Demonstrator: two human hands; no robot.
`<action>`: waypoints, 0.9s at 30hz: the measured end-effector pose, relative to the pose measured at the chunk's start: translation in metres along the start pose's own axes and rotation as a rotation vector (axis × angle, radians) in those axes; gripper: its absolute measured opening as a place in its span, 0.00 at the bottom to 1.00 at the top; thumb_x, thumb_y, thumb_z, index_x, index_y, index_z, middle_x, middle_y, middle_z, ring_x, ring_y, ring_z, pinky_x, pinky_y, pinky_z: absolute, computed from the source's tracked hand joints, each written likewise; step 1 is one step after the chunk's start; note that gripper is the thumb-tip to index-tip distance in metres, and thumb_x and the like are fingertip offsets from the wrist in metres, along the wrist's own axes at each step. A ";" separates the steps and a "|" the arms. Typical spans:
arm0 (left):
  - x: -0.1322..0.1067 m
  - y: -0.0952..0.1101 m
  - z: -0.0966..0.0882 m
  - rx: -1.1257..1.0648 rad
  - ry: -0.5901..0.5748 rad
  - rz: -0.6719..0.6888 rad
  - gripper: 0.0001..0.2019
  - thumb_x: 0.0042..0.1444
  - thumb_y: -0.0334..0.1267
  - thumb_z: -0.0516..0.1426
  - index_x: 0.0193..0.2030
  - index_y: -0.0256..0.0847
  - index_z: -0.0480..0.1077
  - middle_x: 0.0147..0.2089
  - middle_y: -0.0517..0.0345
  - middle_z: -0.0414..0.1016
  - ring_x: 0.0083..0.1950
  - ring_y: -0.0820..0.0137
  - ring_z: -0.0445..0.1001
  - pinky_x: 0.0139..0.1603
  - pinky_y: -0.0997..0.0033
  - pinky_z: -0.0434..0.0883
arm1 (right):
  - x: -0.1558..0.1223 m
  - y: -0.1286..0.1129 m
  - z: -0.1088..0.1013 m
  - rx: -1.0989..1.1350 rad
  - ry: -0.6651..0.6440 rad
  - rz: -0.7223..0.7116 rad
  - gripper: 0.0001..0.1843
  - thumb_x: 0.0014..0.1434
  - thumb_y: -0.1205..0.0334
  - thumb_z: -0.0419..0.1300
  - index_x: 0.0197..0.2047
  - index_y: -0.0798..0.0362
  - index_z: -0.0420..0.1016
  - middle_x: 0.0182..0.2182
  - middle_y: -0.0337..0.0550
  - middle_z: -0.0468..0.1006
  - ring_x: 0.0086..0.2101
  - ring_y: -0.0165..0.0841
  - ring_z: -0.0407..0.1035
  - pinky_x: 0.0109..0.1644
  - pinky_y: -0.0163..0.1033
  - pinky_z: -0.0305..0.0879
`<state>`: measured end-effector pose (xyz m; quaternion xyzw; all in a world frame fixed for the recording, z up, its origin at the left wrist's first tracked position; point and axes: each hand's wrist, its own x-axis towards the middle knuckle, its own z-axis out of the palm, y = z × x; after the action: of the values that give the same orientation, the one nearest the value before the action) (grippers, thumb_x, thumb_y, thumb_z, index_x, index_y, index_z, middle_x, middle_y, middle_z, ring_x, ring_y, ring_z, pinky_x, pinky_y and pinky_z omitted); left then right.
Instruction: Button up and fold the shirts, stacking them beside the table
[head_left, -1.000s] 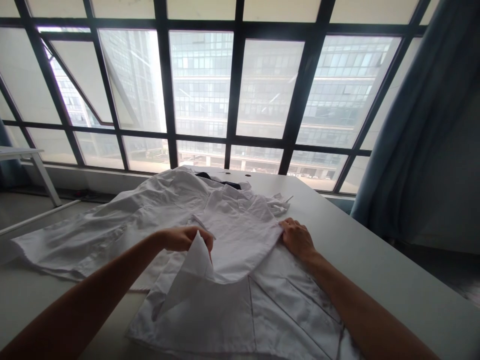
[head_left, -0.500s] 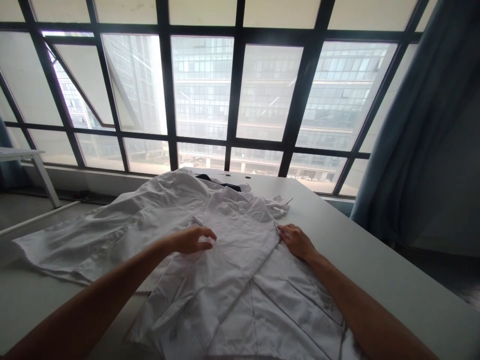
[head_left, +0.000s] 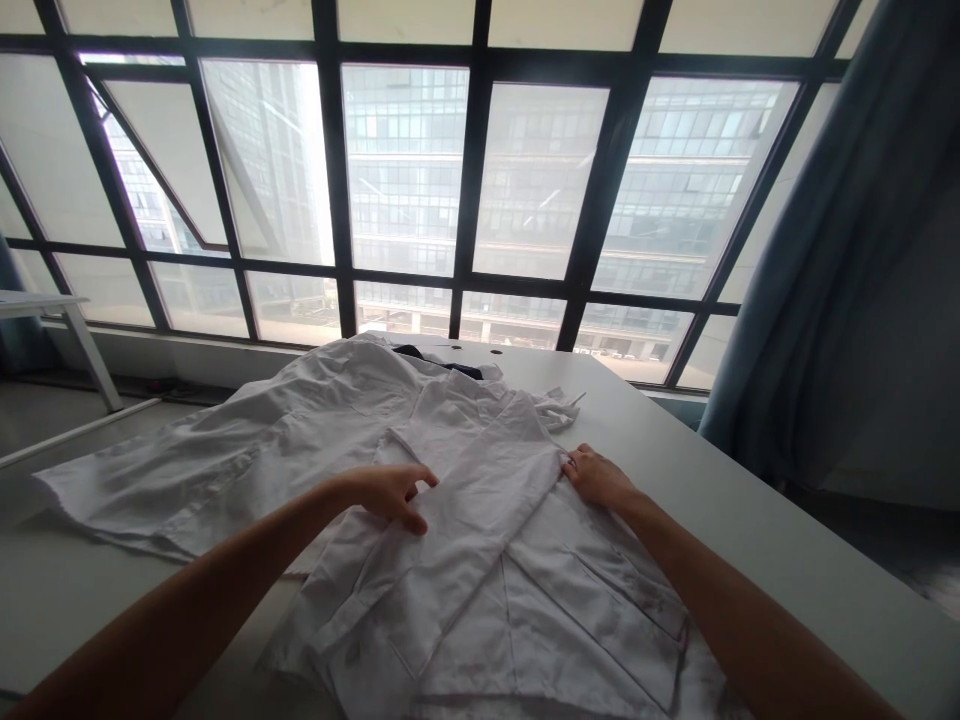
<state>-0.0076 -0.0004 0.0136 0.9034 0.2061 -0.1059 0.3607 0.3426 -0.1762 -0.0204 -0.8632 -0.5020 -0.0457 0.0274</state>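
Note:
A white coat [head_left: 480,470] lies spread over the white table, its front overlapping along a diagonal edge and creases running all over it. My left hand [head_left: 394,492] is over the coat's left part, thumb and fingers apart, with no cloth between them. At the right side, my right hand [head_left: 594,474] has its fingers closed on the coat's edge near the upper end of the diagonal overlap. Seams and what looks like a pocket show on the lower right part. A dark strip [head_left: 465,371] shows at the coat's far end.
The white table [head_left: 750,540] stretches to the right and toward the window wall [head_left: 463,180]. A blue curtain [head_left: 780,300] hangs at the right. Another white table's leg [head_left: 91,357] stands at the far left. One window pane at the left is tilted open.
My left hand's thumb and fingers have spread wider and its thumb has dropped lower. My right hand has shifted slightly right with the coat's edge, and the cloth between the hands lies smoother.

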 end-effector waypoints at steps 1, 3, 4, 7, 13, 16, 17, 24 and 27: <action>-0.001 0.001 0.000 -0.060 -0.049 -0.034 0.45 0.40 0.43 0.69 0.66 0.44 0.57 0.45 0.55 0.74 0.39 0.66 0.75 0.34 0.75 0.70 | 0.000 -0.001 -0.001 -0.016 0.002 0.023 0.19 0.69 0.55 0.47 0.51 0.57 0.74 0.51 0.57 0.72 0.45 0.40 0.73 0.48 0.42 0.64; -0.003 0.002 -0.002 -0.134 -0.069 -0.101 0.47 0.40 0.39 0.68 0.68 0.46 0.54 0.49 0.52 0.73 0.38 0.66 0.75 0.30 0.76 0.70 | -0.001 -0.004 -0.002 -0.047 0.036 0.013 0.18 0.70 0.57 0.45 0.53 0.55 0.72 0.50 0.55 0.73 0.45 0.39 0.72 0.45 0.40 0.64; -0.005 0.003 -0.003 -0.147 -0.041 -0.126 0.45 0.42 0.38 0.66 0.68 0.47 0.54 0.50 0.51 0.72 0.38 0.66 0.75 0.29 0.76 0.70 | -0.002 -0.004 -0.002 -0.060 0.063 -0.017 0.18 0.70 0.59 0.44 0.53 0.53 0.71 0.49 0.53 0.73 0.45 0.39 0.72 0.43 0.39 0.63; -0.009 0.002 -0.010 -0.175 0.065 -0.142 0.40 0.46 0.37 0.63 0.66 0.47 0.56 0.51 0.51 0.71 0.38 0.67 0.75 0.27 0.78 0.70 | -0.003 -0.004 0.002 -0.045 0.152 -0.075 0.15 0.69 0.61 0.45 0.47 0.51 0.73 0.45 0.48 0.75 0.45 0.37 0.71 0.41 0.37 0.61; -0.013 -0.009 -0.016 -0.393 -0.223 -0.161 0.49 0.38 0.36 0.68 0.68 0.44 0.52 0.43 0.54 0.74 0.36 0.60 0.78 0.24 0.69 0.76 | 0.005 0.010 0.009 0.127 0.231 0.127 0.12 0.65 0.61 0.51 0.42 0.53 0.75 0.43 0.49 0.79 0.42 0.37 0.72 0.40 0.37 0.61; -0.009 -0.011 -0.012 -0.390 -0.268 -0.134 0.50 0.36 0.36 0.69 0.68 0.47 0.53 0.43 0.56 0.74 0.35 0.62 0.78 0.25 0.70 0.77 | 0.011 0.019 0.007 0.146 0.172 0.241 0.14 0.64 0.61 0.50 0.42 0.55 0.76 0.42 0.52 0.80 0.41 0.39 0.74 0.39 0.39 0.62; -0.008 -0.011 -0.011 -0.374 -0.238 -0.141 0.50 0.37 0.36 0.69 0.68 0.48 0.53 0.43 0.56 0.73 0.34 0.63 0.78 0.24 0.70 0.77 | 0.013 0.022 0.006 0.141 0.155 0.267 0.15 0.64 0.61 0.49 0.43 0.56 0.76 0.42 0.53 0.80 0.41 0.40 0.74 0.39 0.39 0.62; -0.009 -0.016 -0.019 -0.297 -0.256 -0.163 0.51 0.38 0.34 0.69 0.69 0.51 0.51 0.44 0.56 0.73 0.34 0.65 0.76 0.24 0.73 0.75 | 0.012 0.026 0.010 0.079 0.140 0.272 0.16 0.66 0.60 0.47 0.45 0.56 0.74 0.44 0.54 0.78 0.42 0.41 0.74 0.40 0.40 0.63; -0.011 -0.021 -0.024 -0.257 -0.369 -0.134 0.53 0.36 0.35 0.70 0.69 0.54 0.51 0.41 0.58 0.73 0.34 0.64 0.76 0.24 0.72 0.74 | 0.007 0.023 0.014 0.055 0.176 0.210 0.16 0.66 0.59 0.47 0.48 0.55 0.72 0.48 0.52 0.77 0.43 0.40 0.74 0.40 0.39 0.62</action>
<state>-0.0253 0.0267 0.0222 0.7997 0.2080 -0.2662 0.4963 0.3666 -0.1804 -0.0336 -0.9026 -0.4056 -0.1041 0.0997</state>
